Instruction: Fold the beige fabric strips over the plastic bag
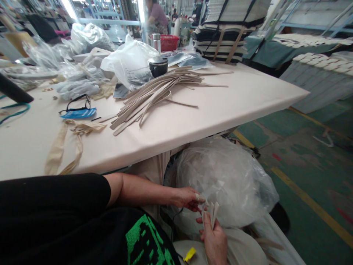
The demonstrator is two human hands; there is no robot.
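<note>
My right hand (215, 241) grips several flat beige strips (214, 213), their ends standing up between thumb and fingers. Just beyond it, my left hand (189, 198) reaches in with its fingers pinched together close to the strips. A whitish wrap shows on one of its fingers, and whatever the pinch holds is too small to make out. Both hands are below the table's edge, in front of a large clear plastic bag (226, 180) with pale contents. On the table lies a loose bundle of similar beige strips (157, 95).
The pale-covered table (220, 106) carries eyeglasses (78, 103) on a blue packet (79, 113), a tan cloth strip (57, 147), a phone (120, 91), a dark mug (158, 67) and plastic bags (129, 60). Strapped stacks (220, 40) stand behind. A person (158, 16) is far back.
</note>
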